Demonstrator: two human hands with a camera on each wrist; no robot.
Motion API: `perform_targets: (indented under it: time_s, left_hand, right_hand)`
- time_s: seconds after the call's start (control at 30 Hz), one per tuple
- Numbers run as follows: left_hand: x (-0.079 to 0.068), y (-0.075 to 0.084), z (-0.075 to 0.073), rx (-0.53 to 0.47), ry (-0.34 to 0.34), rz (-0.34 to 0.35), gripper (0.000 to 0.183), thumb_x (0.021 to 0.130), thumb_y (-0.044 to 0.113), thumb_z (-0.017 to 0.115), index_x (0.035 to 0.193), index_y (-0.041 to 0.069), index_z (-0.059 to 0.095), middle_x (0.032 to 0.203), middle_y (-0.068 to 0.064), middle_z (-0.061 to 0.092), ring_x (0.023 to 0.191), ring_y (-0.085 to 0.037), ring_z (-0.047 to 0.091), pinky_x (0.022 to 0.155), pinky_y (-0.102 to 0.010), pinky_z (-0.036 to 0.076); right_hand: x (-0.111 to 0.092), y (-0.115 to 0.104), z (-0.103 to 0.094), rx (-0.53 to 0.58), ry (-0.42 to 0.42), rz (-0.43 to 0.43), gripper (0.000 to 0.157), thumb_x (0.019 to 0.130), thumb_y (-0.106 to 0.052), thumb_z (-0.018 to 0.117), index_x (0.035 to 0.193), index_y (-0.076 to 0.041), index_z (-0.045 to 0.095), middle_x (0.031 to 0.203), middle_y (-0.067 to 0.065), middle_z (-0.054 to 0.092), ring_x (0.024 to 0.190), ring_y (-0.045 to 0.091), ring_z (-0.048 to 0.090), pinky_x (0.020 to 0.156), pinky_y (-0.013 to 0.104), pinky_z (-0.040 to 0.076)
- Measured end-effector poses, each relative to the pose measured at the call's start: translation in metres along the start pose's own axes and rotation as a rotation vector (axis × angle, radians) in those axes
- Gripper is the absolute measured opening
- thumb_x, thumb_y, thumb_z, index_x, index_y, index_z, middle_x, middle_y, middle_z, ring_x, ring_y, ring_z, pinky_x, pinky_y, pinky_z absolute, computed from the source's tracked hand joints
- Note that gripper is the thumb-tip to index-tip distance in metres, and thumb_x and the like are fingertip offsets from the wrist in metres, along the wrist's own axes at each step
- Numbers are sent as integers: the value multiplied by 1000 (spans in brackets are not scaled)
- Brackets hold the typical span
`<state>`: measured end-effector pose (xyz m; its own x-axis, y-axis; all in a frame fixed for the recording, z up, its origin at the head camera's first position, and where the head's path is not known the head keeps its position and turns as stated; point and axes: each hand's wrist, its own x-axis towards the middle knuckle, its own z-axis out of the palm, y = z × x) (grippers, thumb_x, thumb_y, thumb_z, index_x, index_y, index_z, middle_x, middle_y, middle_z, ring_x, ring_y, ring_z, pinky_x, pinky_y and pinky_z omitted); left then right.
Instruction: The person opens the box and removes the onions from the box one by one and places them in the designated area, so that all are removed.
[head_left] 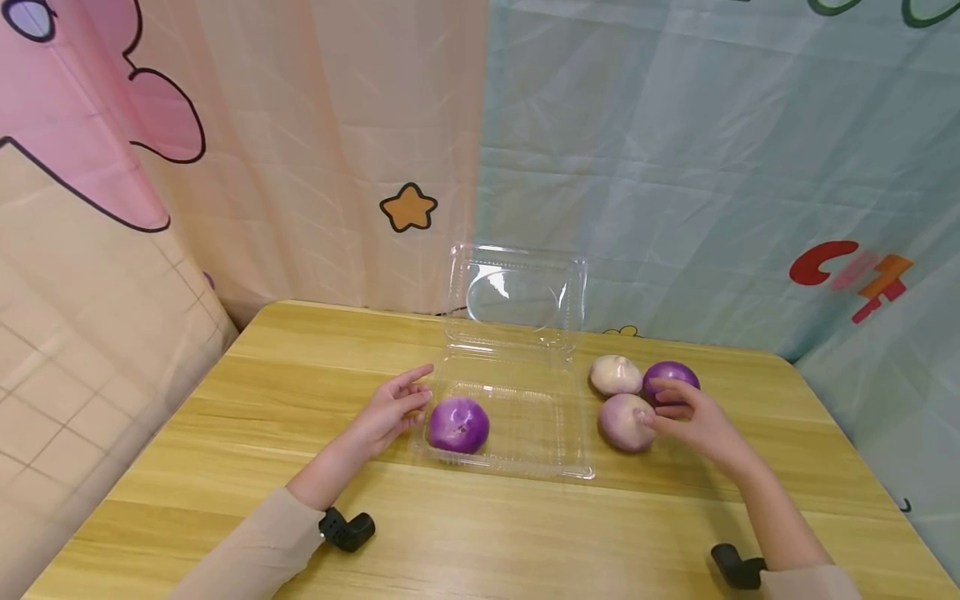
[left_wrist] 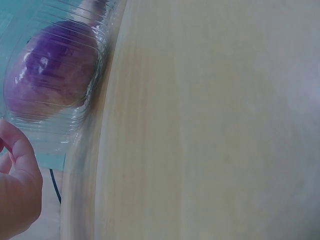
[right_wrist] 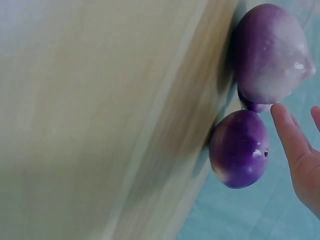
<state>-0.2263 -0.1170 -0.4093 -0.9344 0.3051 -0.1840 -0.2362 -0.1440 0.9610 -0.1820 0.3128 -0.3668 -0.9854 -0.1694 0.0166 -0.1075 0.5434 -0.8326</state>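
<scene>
A clear plastic clamshell box (head_left: pixel 528 427) lies with its lid (head_left: pixel 517 293) raised at the back. One purple onion (head_left: pixel 459 427) sits in the box's left front corner. Beside the box's left edge is my left hand (head_left: pixel 386 414), fingers loosely bent and holding nothing; whether they touch the plastic, I cannot tell. My right hand (head_left: pixel 699 422) reaches over a pale purple onion (head_left: pixel 624 423), its fingers spread and not closed round it. Behind that onion are a whitish onion (head_left: pixel 615 377) and a deep purple one (head_left: pixel 670 375), the latter partly hidden by the fingers.
Everything stands on a wooden table (head_left: pixel 225 433) with rounded back corners. Right behind it hangs a printed curtain (head_left: pixel 675 167), close to the raised lid. Black wrist mounts (head_left: pixel 348 531) sit on both forearms.
</scene>
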Motion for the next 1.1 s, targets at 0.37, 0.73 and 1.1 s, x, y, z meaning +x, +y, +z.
perform_targets:
  time_s: [0.37,0.73,1.1]
  left_hand:
    - [0,2,0,16,-6,7,54,95,1,48,145,3,28,99,-3,45,76,-8,47,62,-14,44]
    - [2,3,2,24,8,-4,53,95,1,48,145,6,31,101,-4,45,76,-8,47,63,-15,45]
    - [1,0,3,14,19,-13,53,95,1,48,145,6,31,102,-4,46,77,-9,48,62,-15,45]
  right_hand:
    - [6,-26,2,19,-25,-65,59,87,-15,67,136,4,39,126,29,45,111,42,52,78,19,49]
    - [11,-46,20,97,-90,-109,61,86,-12,68,137,1,39,130,27,43,115,43,49,81,21,49]
    - [27,-57,51,73,-131,-147,59,81,-15,73,133,-5,47,126,20,49,113,39,51,86,35,51]
